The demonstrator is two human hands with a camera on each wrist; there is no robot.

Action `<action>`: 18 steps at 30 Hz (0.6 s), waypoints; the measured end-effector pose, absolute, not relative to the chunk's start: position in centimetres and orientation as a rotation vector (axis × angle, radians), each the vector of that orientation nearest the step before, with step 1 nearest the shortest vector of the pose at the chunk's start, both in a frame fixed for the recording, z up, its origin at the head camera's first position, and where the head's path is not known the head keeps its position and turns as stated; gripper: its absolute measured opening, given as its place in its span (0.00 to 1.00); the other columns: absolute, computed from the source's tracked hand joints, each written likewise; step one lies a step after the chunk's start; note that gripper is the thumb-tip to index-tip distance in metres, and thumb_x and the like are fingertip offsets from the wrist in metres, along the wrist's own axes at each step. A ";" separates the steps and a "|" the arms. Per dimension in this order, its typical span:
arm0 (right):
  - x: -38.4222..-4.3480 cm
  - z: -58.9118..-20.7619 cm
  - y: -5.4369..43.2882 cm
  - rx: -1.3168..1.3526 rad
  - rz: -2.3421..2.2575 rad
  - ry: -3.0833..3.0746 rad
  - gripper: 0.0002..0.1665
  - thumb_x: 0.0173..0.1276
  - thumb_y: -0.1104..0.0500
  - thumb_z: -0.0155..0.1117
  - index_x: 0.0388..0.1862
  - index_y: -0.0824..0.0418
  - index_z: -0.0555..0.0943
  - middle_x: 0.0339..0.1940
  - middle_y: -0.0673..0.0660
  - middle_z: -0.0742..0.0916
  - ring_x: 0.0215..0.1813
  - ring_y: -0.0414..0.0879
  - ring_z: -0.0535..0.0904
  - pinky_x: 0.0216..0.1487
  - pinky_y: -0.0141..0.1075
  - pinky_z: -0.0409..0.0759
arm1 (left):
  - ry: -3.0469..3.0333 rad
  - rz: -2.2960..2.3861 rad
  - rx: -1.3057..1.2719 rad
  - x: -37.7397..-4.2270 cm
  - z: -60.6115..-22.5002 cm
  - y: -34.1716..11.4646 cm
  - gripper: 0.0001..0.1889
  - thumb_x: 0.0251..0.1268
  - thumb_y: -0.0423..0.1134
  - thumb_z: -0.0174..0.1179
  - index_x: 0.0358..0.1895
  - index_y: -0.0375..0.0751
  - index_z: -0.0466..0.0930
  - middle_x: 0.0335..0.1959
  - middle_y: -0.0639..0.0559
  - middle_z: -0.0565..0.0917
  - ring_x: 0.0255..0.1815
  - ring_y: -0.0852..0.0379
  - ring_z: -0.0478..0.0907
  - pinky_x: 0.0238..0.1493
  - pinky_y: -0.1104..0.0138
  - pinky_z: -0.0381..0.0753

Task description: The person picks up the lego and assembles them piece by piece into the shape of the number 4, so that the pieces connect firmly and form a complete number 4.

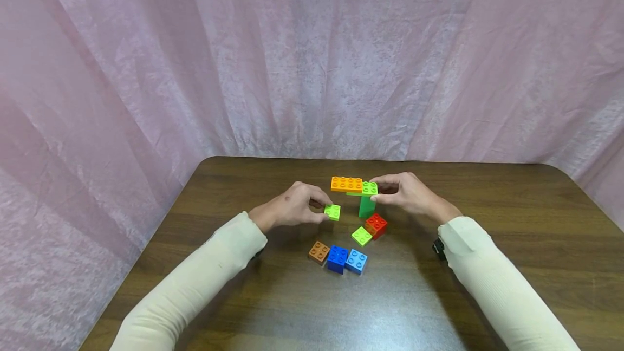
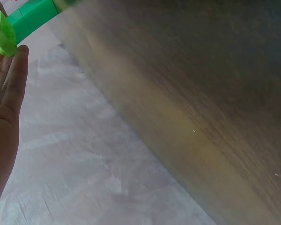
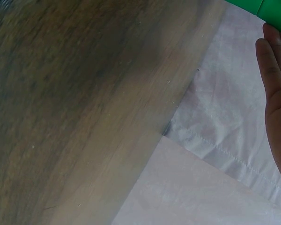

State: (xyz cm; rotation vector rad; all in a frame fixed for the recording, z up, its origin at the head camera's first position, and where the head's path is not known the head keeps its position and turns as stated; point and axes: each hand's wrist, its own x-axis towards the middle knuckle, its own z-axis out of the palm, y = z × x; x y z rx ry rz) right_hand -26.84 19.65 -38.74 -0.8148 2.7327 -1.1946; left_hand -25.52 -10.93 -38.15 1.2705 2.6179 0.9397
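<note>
My left hand pinches a small lime-green building brick between thumb and fingertips, held over the table; in the left wrist view this brick is tipped, studs hidden. To its right stands a built piece: a green column with a longer lime-green brick across its top and an orange brick on that one's left end, jutting out leftward. My right hand grips this piece at the right end of its lime brick, thumb in front and fingers behind. The right wrist view shows fingertips by the green column.
In front of the column, a red brick and a loose lime-green brick lie close together. Nearer to me, brown, dark blue and light blue bricks form a row on the wooden table. A pink curtain hangs behind.
</note>
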 end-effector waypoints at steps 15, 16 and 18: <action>-26.8 -38.7 19.7 -0.806 -1.174 2.746 0.27 0.64 0.57 0.74 0.59 0.68 0.82 0.43 0.57 0.89 0.42 0.45 0.84 0.43 0.33 0.82 | 2.628 1.102 1.101 -25.6 -38.2 -11.2 0.21 0.57 0.31 0.73 0.54 0.30 0.80 0.45 0.46 0.86 0.45 0.56 0.84 0.47 0.72 0.82; -26.8 -38.7 19.7 -0.812 -1.176 2.746 0.26 0.64 0.57 0.74 0.59 0.68 0.82 0.43 0.57 0.89 0.42 0.45 0.84 0.43 0.33 0.82 | 2.624 1.116 1.094 -25.7 -38.2 -11.2 0.21 0.57 0.31 0.73 0.54 0.31 0.80 0.45 0.46 0.86 0.45 0.56 0.84 0.47 0.72 0.82; -26.8 -38.7 19.7 -0.824 -1.180 2.749 0.26 0.64 0.58 0.74 0.59 0.67 0.82 0.43 0.57 0.89 0.43 0.45 0.84 0.43 0.32 0.82 | 2.622 1.139 1.072 -25.8 -38.3 -11.2 0.22 0.57 0.30 0.73 0.54 0.31 0.78 0.46 0.46 0.86 0.45 0.56 0.84 0.47 0.72 0.82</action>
